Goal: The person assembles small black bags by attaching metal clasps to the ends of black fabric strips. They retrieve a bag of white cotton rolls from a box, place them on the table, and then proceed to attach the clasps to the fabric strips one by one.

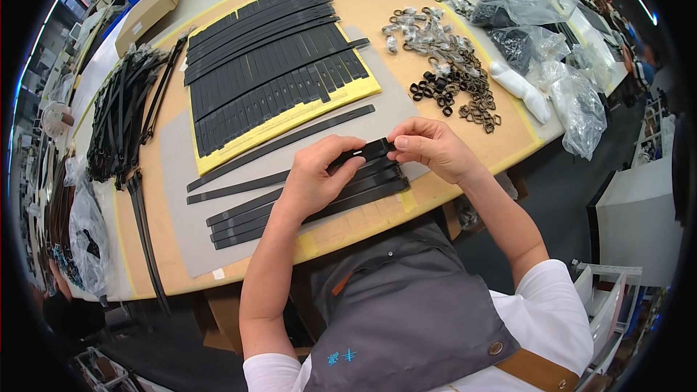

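A flat black strap [247, 188] lies across the grey mat, and its right end is raised between my hands. My left hand [319, 174] is closed on it, with thumb and fingers pinching close to a small light slot. At the tip, my right hand [435, 151] pinches the end between thumb and fingertips; any small part there is hidden. Just below my hands, several more black straps [312, 210] lie side by side. Another single strap [283, 147] rests above them, next to the yellow-edged board [290, 120].
Rows of black straps [268, 65] cover the board. Metal buckles [479, 110], black rings [434, 86] and clear plastic bags [534, 7] are at the right. Bundled black straps [120, 109] hang over the table's left side; a cardboard box [152, 11] stands at the back left.
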The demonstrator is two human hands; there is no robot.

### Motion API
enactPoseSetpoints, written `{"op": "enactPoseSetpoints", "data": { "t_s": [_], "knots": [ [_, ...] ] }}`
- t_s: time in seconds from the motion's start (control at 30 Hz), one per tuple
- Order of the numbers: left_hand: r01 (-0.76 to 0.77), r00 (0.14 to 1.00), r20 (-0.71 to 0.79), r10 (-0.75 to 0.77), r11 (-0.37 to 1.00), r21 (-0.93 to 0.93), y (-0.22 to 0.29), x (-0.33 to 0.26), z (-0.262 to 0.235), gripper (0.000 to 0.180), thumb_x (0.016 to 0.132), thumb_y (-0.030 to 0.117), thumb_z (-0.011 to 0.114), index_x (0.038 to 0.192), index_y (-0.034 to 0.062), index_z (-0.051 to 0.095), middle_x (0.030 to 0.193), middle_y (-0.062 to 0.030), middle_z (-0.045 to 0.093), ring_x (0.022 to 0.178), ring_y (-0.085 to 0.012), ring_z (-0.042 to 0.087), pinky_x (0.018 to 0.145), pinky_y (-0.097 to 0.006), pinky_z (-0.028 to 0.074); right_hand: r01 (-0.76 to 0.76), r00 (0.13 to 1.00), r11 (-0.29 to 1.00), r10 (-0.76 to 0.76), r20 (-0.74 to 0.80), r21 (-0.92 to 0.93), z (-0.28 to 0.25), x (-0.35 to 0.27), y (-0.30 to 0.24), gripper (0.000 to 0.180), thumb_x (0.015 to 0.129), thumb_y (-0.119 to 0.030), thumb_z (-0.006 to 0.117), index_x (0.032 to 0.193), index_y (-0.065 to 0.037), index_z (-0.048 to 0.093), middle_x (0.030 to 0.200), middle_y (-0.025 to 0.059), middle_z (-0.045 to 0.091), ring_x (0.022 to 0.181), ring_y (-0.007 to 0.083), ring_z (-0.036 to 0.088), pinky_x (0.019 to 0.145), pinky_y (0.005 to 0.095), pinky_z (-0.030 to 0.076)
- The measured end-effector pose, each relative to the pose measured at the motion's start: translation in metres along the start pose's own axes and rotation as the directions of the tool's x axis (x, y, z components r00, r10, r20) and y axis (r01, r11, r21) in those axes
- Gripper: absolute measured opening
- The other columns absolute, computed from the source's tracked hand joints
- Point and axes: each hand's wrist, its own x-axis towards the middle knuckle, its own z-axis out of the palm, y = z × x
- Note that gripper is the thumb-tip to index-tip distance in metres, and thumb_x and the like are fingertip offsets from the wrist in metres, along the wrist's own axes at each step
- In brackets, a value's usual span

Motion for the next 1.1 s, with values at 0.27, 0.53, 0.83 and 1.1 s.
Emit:
{"op": "enactPoseSetpoints", "data": {
  "t_s": [0.27, 0.53, 0.83, 1.1],
  "knots": [
    [0.042, 0.999, 0.034, -0.043, 0.999, 0.012, 0.003, 0.000, -0.005, 0.024, 0.087, 0.006, 0.083, 0.109, 0.0004, 0.076, 0.094, -0.0095, 0.076, 0.077, -0.0168, 0.069, 0.066, -0.029, 0.052, 0.062, 0.998, 0.998, -0.062, -0.003, 0.034, 0.004, 0.008, 0.009, 0.023, 0.098, -0.010, 0.075, 0.119, 0.000, 0.071, 0.107, 0.0037, 0.074, 0.098, 0.0117, 0.072, 0.090, 0.0249, 0.058],
    [0.100, 0.992, 0.071, -0.100, 0.995, -0.004, 0.004, -0.003, 0.000, 0.040, 0.085, 0.006, 0.086, 0.121, 0.0026, 0.069, 0.095, -0.0104, 0.076, 0.078, -0.0161, 0.069, 0.073, -0.028, 0.056, 0.095, 0.996, 0.977, -0.094, 0.015, -0.189, 0.030, 0.016, 0.009, 0.025, 0.096, -0.007, 0.077, 0.118, 0.002, 0.070, 0.104, 0.0057, 0.074, 0.092, 0.0090, 0.070, 0.084, 0.0242, 0.058],
    [0.007, 1.000, 0.001, -0.007, 0.999, 0.048, 0.002, -0.003, 0.005, 0.032, 0.087, 0.007, 0.084, 0.115, 0.0032, 0.069, 0.093, -0.0089, 0.075, 0.078, -0.0143, 0.070, 0.070, -0.027, 0.057, 0.120, 0.992, 0.963, -0.126, -0.013, -0.241, 0.038, 0.024, 0.012, 0.023, 0.096, -0.011, 0.080, 0.113, 0.001, 0.070, 0.097, 0.0023, 0.073, 0.079, 0.0063, 0.066, 0.071, 0.0216, 0.055],
    [0.077, 0.997, -0.015, -0.077, 0.997, 0.021, 0.000, -0.005, 0.006, 0.024, 0.087, 0.004, 0.082, 0.107, 0.0009, 0.070, 0.088, -0.0069, 0.074, 0.075, -0.0110, 0.069, 0.064, -0.026, 0.056, 0.114, 0.992, 0.972, -0.122, -0.029, -0.206, 0.036, 0.023, 0.012, 0.024, 0.096, -0.014, 0.081, 0.112, -0.001, 0.068, 0.095, 0.0013, 0.071, 0.077, 0.0058, 0.064, 0.068, 0.0208, 0.054]
  ]
}}
